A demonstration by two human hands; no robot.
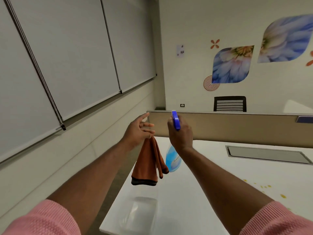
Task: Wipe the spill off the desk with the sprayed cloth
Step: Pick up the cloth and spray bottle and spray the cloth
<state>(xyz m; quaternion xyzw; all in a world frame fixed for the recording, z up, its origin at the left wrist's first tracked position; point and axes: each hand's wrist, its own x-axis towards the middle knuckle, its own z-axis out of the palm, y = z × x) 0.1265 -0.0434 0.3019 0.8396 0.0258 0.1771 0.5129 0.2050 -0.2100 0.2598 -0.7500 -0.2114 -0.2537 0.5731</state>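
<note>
Presently — step: spraying, judged; no wiping begun.
Left hand (138,131): pinches the cloth (147,165), which hangs lengthwise above the desk (211,167).
Right hand (180,133): wrapped round the spray bottle (172,160), just beside the cloth.
Spill (264,188): yellow spots, well right — nearer the right arm.
Hidden: trigger finger; nozzle direction unclear.

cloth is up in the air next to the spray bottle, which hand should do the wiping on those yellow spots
Left, probably. The left hand already pinches the orange cloth, while the right hand is full with the spray bottle. The yellow spill lies on the desk to the right, so the left must reach across.
</note>
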